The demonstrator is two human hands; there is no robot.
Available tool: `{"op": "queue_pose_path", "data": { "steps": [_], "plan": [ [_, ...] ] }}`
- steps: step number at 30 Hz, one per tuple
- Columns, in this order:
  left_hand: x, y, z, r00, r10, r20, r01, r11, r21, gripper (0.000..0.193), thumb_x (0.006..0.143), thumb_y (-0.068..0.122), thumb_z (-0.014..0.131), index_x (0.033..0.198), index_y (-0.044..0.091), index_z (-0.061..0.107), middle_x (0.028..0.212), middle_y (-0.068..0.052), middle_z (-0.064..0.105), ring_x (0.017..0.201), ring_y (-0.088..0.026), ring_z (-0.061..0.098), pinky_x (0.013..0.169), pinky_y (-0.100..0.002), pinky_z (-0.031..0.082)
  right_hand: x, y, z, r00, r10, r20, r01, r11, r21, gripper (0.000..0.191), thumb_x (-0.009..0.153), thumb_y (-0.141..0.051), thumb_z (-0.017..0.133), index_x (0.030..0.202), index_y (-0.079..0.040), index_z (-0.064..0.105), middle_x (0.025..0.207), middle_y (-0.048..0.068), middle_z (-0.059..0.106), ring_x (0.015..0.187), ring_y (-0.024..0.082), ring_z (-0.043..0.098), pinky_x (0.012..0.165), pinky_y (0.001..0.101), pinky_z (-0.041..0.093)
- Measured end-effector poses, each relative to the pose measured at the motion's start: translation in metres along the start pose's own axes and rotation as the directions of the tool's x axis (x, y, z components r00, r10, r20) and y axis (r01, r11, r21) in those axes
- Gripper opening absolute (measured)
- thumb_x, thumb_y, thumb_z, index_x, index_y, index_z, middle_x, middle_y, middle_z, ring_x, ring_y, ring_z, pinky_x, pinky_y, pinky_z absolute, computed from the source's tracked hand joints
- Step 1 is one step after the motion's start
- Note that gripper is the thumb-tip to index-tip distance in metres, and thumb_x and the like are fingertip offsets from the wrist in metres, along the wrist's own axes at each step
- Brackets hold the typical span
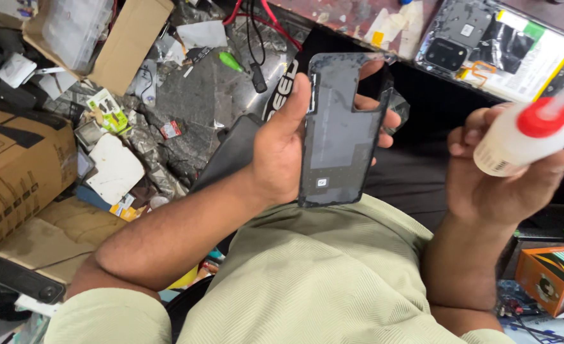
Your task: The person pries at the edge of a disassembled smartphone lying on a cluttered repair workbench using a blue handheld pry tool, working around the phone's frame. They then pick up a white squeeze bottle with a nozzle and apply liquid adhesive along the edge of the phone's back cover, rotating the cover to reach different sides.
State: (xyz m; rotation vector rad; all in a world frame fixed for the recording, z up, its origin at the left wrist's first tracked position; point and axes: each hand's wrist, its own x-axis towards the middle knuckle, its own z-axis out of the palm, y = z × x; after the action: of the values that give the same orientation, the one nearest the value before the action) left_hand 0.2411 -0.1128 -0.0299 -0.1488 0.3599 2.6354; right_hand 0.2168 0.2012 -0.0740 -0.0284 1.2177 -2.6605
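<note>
Plainly, a back cover in one hand and a glue bottle in the other

Seated at a crowded repair bench, the person holds a dark grey plastic phone back cover (340,130) upright in the left hand (280,150), inner face towards the camera; the thumb lies along its left edge and the fingertips curl round the right edge, so the cover is clamped by its sides, above the lap and in front of the chest. The right hand (501,172) is wrapped round a small white squeeze bottle with a red cap and a pale nozzle (527,137), tilted so that the nozzle points up and to the right, away from the cover; bottle and cover are well apart.

Beyond the hands, an opened phone with its battery and camera module exposed (498,48) lies on the far edge of the bench; a brown cardboard box (21,165) sits at the left, and an orange carton (552,277) at the lower right.

As I judge it, the risk lies in the bottle; a hard squeeze could send too much liquid out, onto the fingers or the pale green shirt (320,280) below; the cover, held only by its edges, might also flex or slip if pressed on its face.
</note>
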Motion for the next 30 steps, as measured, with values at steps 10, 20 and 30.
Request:
{"op": "queue_pose_path", "data": {
  "steps": [10, 20, 30],
  "plan": [
    [0.005, -0.008, 0.016, 0.972, 0.228, -0.054, -0.221, 0.969, 0.107, 0.092, 0.107, 0.068, 0.048, 0.169, 0.007, 0.017, 0.133, -0.023, 0.061, 0.115, -0.03, 0.061, 0.102, -0.042, 0.051, 0.024, -0.017, 0.097, 0.961, -0.219, 0.17, 0.255, 0.452, -0.855, 0.058, 0.093, 0.0, 0.093, 0.139, 0.0, 0.057, 0.129, 0.015, 0.064, 0.116, 0.027, 0.066, 0.106, 0.0388, 0.057],
    [0.001, -0.039, 0.062, 0.752, 0.658, -0.047, -0.486, 0.601, 0.635, 0.111, 0.093, 0.073, 0.065, 0.165, 0.02, 0.0, 0.131, -0.02, 0.051, 0.115, -0.031, 0.057, 0.104, -0.046, 0.049, 0.107, -0.01, 0.13, 0.857, -0.254, 0.449, 0.488, 0.118, -0.865, 0.058, 0.095, -0.011, 0.095, 0.139, -0.009, 0.057, 0.136, 0.007, 0.065, 0.125, 0.025, 0.064, 0.108, 0.033, 0.053],
    [0.009, -0.054, 0.076, 0.887, 0.454, 0.082, -0.361, 0.572, 0.737, 0.121, 0.076, 0.065, 0.085, 0.159, 0.014, 0.014, 0.132, -0.022, 0.052, 0.121, -0.035, 0.062, 0.108, -0.052, 0.056, 0.087, -0.055, 0.106, 0.841, -0.324, 0.432, 0.494, 0.138, -0.858, 0.074, 0.091, -0.021, 0.095, 0.149, -0.009, 0.049, 0.137, 0.01, 0.062, 0.119, 0.024, 0.064, 0.103, 0.0318, 0.056]
  ]
}}
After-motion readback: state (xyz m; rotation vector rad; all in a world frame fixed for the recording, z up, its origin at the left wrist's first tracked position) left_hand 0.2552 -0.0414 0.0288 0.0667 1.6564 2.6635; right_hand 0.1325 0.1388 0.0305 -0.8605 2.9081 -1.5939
